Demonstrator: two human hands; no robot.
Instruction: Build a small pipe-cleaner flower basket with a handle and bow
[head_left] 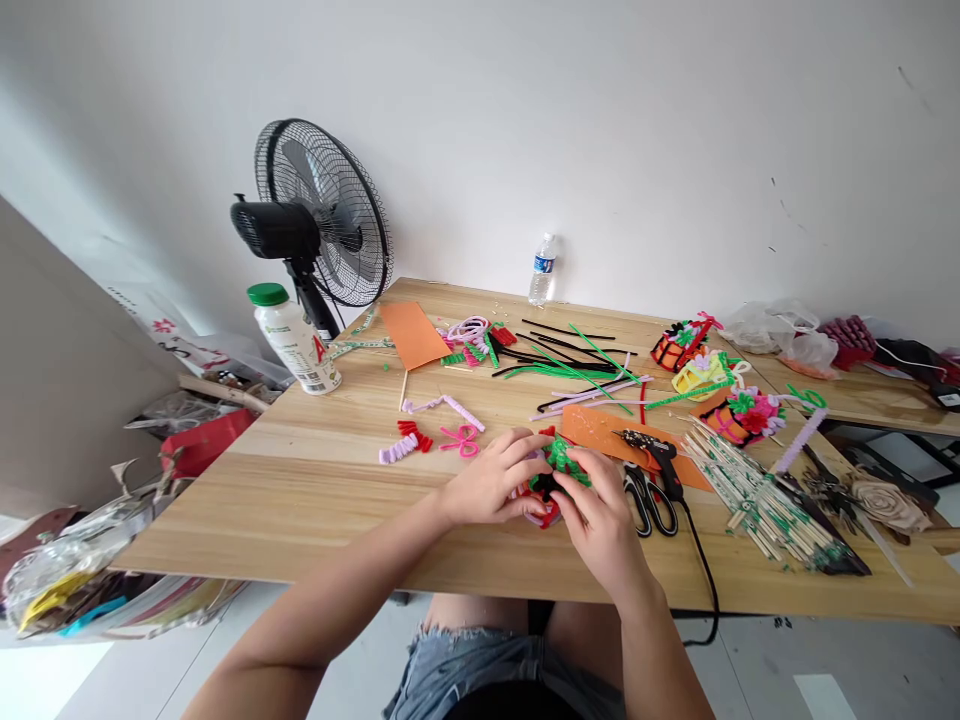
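Observation:
Both hands are closed around a small pipe-cleaner craft piece (pixel 564 458) in green, red, black and lilac, low over the table's front part. My left hand (pixel 501 478) grips its left side, fingers bent over the top. On the other side my right hand (pixel 601 510) pinches it near the black middle with thumb and fingertips. Fingers cover much of the piece. Just left lie a pink pipe-cleaner bow (pixel 460 440), a lilac coil (pixel 398 449) and red coils (pixel 416 434). Right of my right hand are black-handled scissors (pixel 651 503) and a glue gun (pixel 660 458).
Loose black, green and lilac pipe cleaners (pixel 570 350) lie behind the hands. Finished-looking pipe-cleaner baskets (pixel 739 415) and a bundle of wrapped sticks (pixel 765 500) are at right. A fan (pixel 330 215), white bottle (pixel 296 345) and water bottle (pixel 542 270) stand farther back. The glue gun's cord (pixel 705 560) hangs over the front edge.

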